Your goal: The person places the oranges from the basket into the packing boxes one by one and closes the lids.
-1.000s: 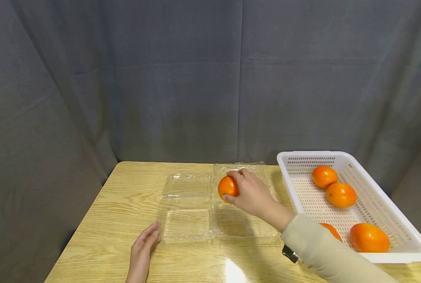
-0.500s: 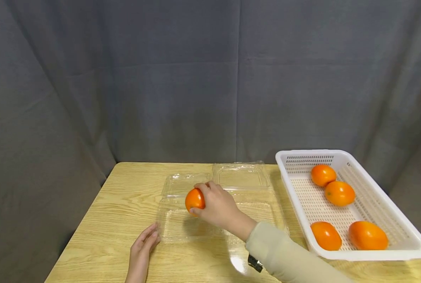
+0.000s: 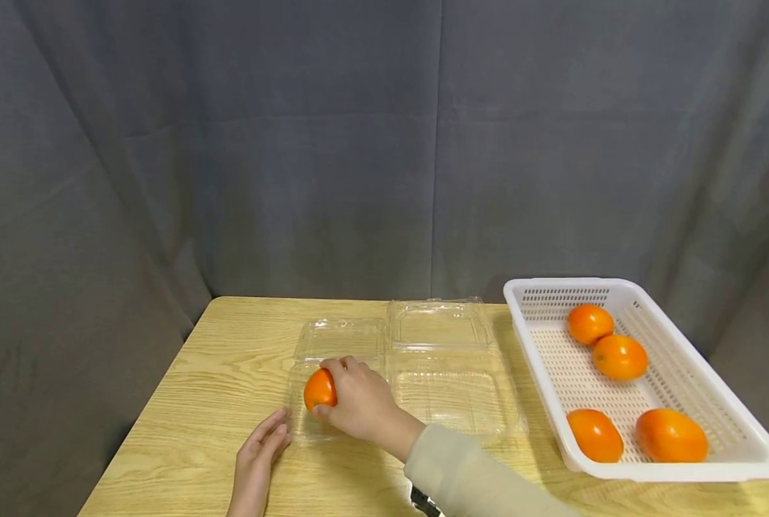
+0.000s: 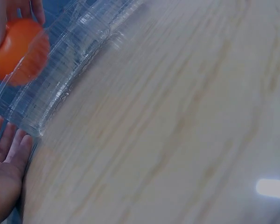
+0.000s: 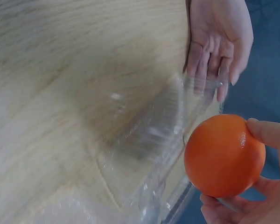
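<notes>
My right hand [image 3: 361, 403] grips a smooth, shiny orange [image 3: 319, 392] from its right side, thumb nearer me and fingers over the far side. The orange is over the near half of the left clear plastic clamshell box [image 3: 342, 339], whose lid lies folded back behind. In the right wrist view a gap shows between the orange [image 5: 224, 156] and the plastic; whether it touches the bottom I cannot tell. At the box's near left corner, my left hand [image 3: 258, 459] rests with fairly straight fingers, fingertips touching the rim, as the left wrist view shows too.
A second open clear clamshell box [image 3: 451, 395] lies just right of the first. Further right stands a white perforated basket [image 3: 714, 377] with several oranges [image 3: 620, 357] in it. Wooden table [image 3: 184, 402] extends to the left; a grey curtain [image 3: 319, 143] hangs behind.
My right hand has carried the orange leftward and toward me, from above the right box to the near half of the left box. My left hand has stayed at the corner.
</notes>
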`<state>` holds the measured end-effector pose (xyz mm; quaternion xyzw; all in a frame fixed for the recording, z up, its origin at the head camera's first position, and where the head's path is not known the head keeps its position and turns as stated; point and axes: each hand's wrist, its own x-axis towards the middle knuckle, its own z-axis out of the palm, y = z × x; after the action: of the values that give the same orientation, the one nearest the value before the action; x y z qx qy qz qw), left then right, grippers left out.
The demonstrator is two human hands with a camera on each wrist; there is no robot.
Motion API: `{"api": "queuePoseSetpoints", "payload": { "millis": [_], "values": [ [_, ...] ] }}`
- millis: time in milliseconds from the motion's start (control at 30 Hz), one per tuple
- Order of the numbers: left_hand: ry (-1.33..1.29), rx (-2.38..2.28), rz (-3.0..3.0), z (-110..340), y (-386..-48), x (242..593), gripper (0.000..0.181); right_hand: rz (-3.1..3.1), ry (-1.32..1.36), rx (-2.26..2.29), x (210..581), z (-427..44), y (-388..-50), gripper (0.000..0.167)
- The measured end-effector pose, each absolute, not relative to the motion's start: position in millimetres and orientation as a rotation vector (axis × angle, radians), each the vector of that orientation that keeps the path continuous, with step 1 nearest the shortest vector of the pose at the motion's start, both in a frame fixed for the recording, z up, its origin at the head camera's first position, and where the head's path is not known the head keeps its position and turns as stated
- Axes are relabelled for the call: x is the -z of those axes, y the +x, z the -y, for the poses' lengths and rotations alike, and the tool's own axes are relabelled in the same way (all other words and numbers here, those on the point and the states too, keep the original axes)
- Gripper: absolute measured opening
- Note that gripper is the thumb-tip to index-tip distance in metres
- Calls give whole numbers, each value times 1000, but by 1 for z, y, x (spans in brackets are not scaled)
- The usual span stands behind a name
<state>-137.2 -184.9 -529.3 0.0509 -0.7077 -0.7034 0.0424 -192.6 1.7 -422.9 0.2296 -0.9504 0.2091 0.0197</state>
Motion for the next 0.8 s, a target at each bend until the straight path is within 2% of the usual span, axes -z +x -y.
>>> {"api": "queuePoseSetpoints", "payload": {
  "millis": [800],
  "values": [
    [205,2214,2142,184,-138,528,49,2987,681,-560,453,18,-182,61]
  ]
}}
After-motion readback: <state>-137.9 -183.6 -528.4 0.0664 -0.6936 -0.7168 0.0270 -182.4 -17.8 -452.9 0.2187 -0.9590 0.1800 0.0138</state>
